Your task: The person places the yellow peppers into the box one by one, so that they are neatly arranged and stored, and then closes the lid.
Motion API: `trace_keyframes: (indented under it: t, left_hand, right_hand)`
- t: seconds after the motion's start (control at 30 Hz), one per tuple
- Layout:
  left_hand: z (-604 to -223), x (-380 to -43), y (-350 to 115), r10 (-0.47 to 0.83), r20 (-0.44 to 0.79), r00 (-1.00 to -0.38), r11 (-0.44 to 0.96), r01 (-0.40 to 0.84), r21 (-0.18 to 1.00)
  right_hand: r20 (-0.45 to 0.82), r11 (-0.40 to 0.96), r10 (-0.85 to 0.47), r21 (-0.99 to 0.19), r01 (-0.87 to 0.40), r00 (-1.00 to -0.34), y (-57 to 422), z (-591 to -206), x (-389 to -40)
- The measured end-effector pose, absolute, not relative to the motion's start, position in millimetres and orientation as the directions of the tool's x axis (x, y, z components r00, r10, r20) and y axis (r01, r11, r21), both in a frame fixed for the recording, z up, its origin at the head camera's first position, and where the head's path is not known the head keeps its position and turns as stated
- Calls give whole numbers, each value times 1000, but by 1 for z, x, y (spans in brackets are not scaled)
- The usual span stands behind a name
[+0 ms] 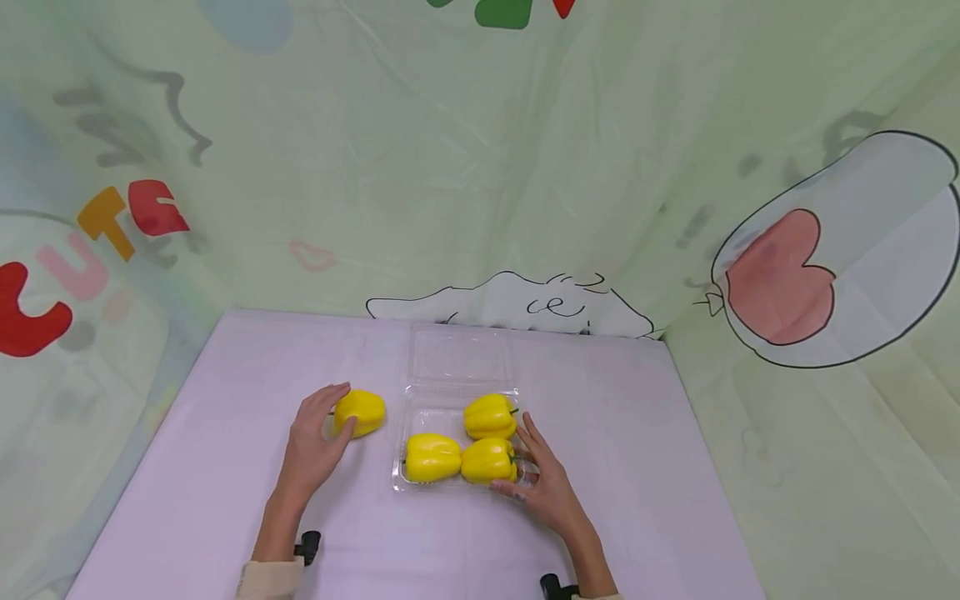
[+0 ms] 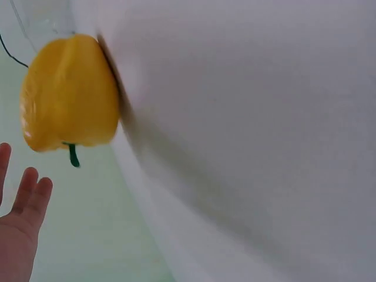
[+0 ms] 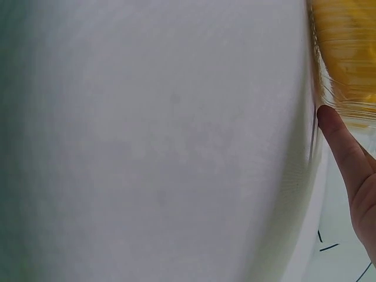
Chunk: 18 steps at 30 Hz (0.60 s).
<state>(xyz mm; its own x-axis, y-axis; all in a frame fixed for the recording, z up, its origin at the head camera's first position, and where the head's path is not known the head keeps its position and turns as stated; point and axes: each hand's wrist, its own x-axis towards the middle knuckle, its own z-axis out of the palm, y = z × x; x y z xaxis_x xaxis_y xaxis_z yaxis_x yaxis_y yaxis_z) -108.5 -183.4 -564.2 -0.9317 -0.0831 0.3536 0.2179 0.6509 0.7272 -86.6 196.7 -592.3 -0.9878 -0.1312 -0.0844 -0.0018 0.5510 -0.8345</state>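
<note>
A yellow bell pepper (image 1: 362, 414) lies on the table left of a clear plastic clamshell box (image 1: 400, 454). My left hand (image 1: 309, 442) is around its left side, fingers spread; in the left wrist view a gap shows between those fingers and the pepper (image 2: 70, 94), whose green stem points toward the hand. Inside the box sit three more yellow peppers: one at the back right (image 1: 489, 416), one at the front left (image 1: 432, 458), one at the front right (image 1: 486, 460). My right hand (image 1: 553, 493) rests against the box's right side, a fingertip (image 3: 329, 117) touching its clear wall.
The box's clear lid (image 1: 459, 354) lies folded back toward the rear wall. A pale lilac cloth covers the table (image 1: 622, 433). Printed pale green sheets (image 1: 450, 167) hang behind and at both sides.
</note>
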Motion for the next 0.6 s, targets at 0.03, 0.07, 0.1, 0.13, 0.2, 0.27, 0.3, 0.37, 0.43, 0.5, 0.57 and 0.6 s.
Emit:
trace_keyframes:
  t: [0.03, 0.07, 0.1, 0.13, 0.2, 0.27, 0.3, 0.37, 0.43, 0.5, 0.57, 0.6]
  left_hand:
    - [-566, -109, -186, -94, 344, -934, 642, 207, 738]
    - [-568, -109, -190, -104, 330, -938, 635, 193, 748]
    - [-570, -109, -192, -113, 315, -942, 626, 178, 759]
    - [-572, -110, -195, -118, 299, -947, 616, 166, 770]
    - [-576, -110, -200, -121, 256, -959, 589, 138, 796]
    - [-580, -112, -205, -120, 212, -970, 555, 112, 824]
    - [-582, -112, -207, -117, 188, -975, 532, 98, 841]
    - [-586, -114, -210, -106, 132, -986, 479, 66, 875]
    - [-588, -116, -212, -92, 74, -993, 422, 29, 906]
    - [-591, -118, -213, -81, 18, -997, 376, -13, 927]
    - [-593, -120, -214, -68, -19, -998, 338, -41, 940]
    - [-593, -121, -215, -61, -28, -998, 325, -47, 945]
  right_hand:
    - [-84, 552, -130, -834, -2, -988, 197, -593, -87]
    - [-84, 552, -129, -834, -1, -988, 197, -593, -87]
    - [-85, 552, -129, -834, 0, -988, 197, -593, -87]
    - [-86, 552, -128, -834, 1, -988, 197, -593, -87]
    - [-89, 549, -128, -836, 4, -988, 197, -593, -87]
    - [-91, 546, -128, -838, 6, -988, 197, -592, -87]
    - [-92, 546, -128, -838, 7, -987, 197, -592, -87]
    - [-92, 542, -130, -840, 7, -987, 197, -591, -87]
    - [-93, 541, -132, -841, 7, -987, 197, -591, -87]
    - [-95, 539, -134, -842, 8, -987, 197, -591, -87]
    - [-96, 537, -134, -844, 9, -986, 197, -591, -87]
    - [-97, 536, -134, -844, 10, -986, 197, -591, -87]
